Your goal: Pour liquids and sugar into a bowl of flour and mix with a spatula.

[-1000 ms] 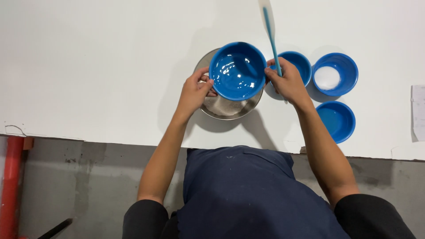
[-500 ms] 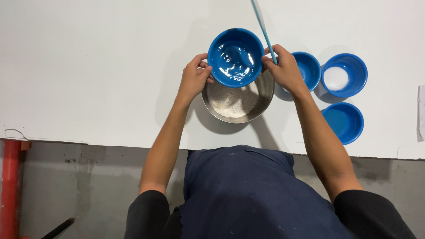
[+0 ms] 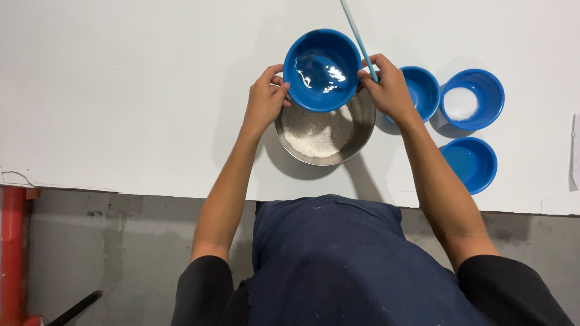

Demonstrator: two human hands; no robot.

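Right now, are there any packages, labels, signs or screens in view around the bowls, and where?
No packages, signs or screens show.
Paper sheet: a white strip cut off by the right edge of the view, lying flat on the white table, right of the three small blue bowls; whether it carries print cannot be told.
The blue bowl held in both hands bears no label.

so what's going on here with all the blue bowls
A person holds a large blue bowl in both hands, left hand and right hand on opposite sides of its rim, above a metal bowl of white powder on the white table. The right hand also pins a thin blue stick. Three smaller blue bowls sit to the right; one holds white powder.
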